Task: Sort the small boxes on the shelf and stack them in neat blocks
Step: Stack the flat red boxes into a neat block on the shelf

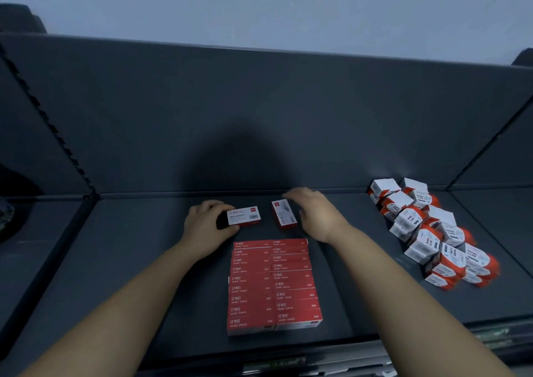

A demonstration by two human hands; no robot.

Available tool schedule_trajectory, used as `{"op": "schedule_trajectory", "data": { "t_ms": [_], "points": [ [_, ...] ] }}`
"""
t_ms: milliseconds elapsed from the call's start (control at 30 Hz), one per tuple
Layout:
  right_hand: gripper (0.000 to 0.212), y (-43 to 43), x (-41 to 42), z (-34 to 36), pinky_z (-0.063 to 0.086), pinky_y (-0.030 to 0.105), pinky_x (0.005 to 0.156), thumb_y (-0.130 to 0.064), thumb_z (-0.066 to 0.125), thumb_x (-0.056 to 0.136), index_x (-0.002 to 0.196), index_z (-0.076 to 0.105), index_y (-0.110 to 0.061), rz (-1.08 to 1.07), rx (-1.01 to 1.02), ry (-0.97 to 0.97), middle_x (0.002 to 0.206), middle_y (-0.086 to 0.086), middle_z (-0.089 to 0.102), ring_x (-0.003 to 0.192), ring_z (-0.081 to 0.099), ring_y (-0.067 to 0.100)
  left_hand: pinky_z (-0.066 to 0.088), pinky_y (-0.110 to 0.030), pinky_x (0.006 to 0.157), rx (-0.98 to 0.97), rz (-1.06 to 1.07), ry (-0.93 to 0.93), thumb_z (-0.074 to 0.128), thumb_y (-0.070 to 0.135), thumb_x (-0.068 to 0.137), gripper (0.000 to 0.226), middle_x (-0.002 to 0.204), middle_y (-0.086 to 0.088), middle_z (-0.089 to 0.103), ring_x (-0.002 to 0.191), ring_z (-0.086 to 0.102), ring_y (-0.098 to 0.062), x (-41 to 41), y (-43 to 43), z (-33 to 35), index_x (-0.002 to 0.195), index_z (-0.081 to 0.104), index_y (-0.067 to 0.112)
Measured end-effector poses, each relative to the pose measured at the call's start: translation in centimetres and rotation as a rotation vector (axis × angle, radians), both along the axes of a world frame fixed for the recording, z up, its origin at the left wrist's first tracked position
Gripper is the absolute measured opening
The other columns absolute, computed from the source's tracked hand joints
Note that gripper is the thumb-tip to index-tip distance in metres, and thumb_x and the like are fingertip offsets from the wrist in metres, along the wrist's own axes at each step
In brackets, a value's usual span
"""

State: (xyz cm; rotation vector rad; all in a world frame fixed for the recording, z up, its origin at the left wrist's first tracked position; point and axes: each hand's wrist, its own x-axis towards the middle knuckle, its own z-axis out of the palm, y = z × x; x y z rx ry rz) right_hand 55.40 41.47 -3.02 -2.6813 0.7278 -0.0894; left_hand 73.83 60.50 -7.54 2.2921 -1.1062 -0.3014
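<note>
Head view: the left hand (206, 228) pinches one staple box (244, 216) by its short end, just behind the red block (274, 284) at the shelf's (115, 261) front middle. The right hand (315, 213), fingers spread and blurred, seems to hover beside a second box (284, 214), holding nothing. These look like light, stiff cartons, best gripped across the long sides.

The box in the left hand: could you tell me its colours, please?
The box is white on top with red sides; head view.
</note>
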Motion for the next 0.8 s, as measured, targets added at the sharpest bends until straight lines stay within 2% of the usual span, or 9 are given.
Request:
{"op": "schedule_trajectory", "data": {
  "t_ms": [33,100,267,367,433,500,567,667,800],
  "points": [
    [0.075,0.2,0.2,0.2,0.037,0.037,0.111,0.012,0.045,0.083,0.144,0.044,-0.03,0.06,-0.005,0.1,0.155,-0.009,0.034,0.138,0.032,0.02,0.026,-0.032,0.101,0.002,-0.009,-0.028,0.068,0.043,0.085,0.047,0.138,0.008,0.045,0.128,0.033,-0.024,-0.1,0.1,-0.1,0.13,0.054,0.036],
    [0.085,0.4,0.5,0.3,0.034,0.035,0.113,0.014,0.043,0.082,0.149,0.035,-0.037,0.132,-0.041,0.23,0.159,-0.017,0.022,0.141,0.024,0.017,0.027,-0.034,0.102,0.005,-0.028,-0.067,0.065,0.044,0.088,0.046,0.138,0.008,0.044,0.127,0.033,-0.023,-0.2,0.2,-0.3,0.132,0.052,0.035],
    [0.057,0.2,0.5,-0.4,0.045,0.037,0.1,-0.009,0.05,0.093,0.144,0.042,-0.033,0.024,-0.055,0.192,0.142,-0.004,0.04,0.127,0.043,0.023,0.025,-0.035,0.101,0.017,-0.059,-0.095,0.06,0.045,0.091,0.046,0.138,0.009,0.043,0.128,0.031,-0.022,-0.3,0.3,-0.3,0.134,0.049,0.035],
    [0.039,0.2,0.3,0.2,0.045,0.038,0.091,-0.035,0.063,0.088,0.125,0.054,-0.026,-0.018,-0.133,0.19,0.12,0.001,0.047,0.115,0.047,0.024,0.025,-0.032,0.097,0.0,-0.077,-0.098,0.061,0.044,0.09,0.045,0.136,0.011,0.045,0.126,0.032,-0.019,-0.2,0.4,-0.4,0.133,0.051,0.035],
    [0.043,0.2,0.0,0.3,0.043,0.039,0.095,-0.045,0.066,0.085,0.122,0.055,-0.027,-0.045,-0.085,0.175,0.119,-0.001,0.047,0.116,0.043,0.022,0.024,-0.03,0.094,-0.012,-0.083,-0.1,0.063,0.044,0.089,0.044,0.134,0.012,0.046,0.124,0.033,-0.018,-0.1,0.4,-0.5,0.131,0.052,0.036],
    [0.054,0.3,-0.3,0.1,0.039,0.041,0.103,-0.048,0.064,0.087,0.135,0.05,-0.029,-0.061,-0.018,0.187,0.13,-0.002,0.044,0.124,0.038,0.022,0.025,-0.031,0.093,-0.017,-0.084,-0.097,0.063,0.044,0.088,0.044,0.134,0.012,0.047,0.123,0.034,-0.017,0.0,0.4,-0.5,0.13,0.053,0.036],
    [0.053,0.4,-0.6,-0.4,0.033,0.041,0.106,-0.048,0.063,0.089,0.138,0.05,-0.032,-0.075,0.019,0.176,0.136,-0.004,0.044,0.126,0.036,0.022,0.025,-0.031,0.093,-0.022,-0.084,-0.096,0.064,0.043,0.088,0.044,0.133,0.012,0.047,0.124,0.035,-0.017,0.0,0.4,-0.6,0.13,0.053,0.035],
    [0.038,0.3,-1.0,-1.4,0.036,0.037,0.102,-0.037,0.073,0.084,0.12,0.062,-0.032,-0.126,0.143,0.009,0.125,-0.006,0.053,0.119,0.043,0.018,0.024,-0.03,0.092,-0.031,-0.084,-0.09,0.065,0.043,0.088,0.044,0.133,0.012,0.048,0.123,0.036,-0.017,0.0,0.3,-0.6,0.13,0.054,0.035],
    [0.035,0.6,-1.3,-1.5,0.051,0.019,0.068,-0.003,0.079,0.075,0.099,0.059,-0.017,-0.258,0.537,-0.305,0.097,0.001,0.068,0.085,0.064,0.013,0.024,-0.03,0.092,-0.042,-0.074,-0.064,0.067,0.043,0.086,0.045,0.131,0.012,0.049,0.123,0.036,-0.016,0.1,0.4,-0.5,0.129,0.055,0.035]
  ]
}}
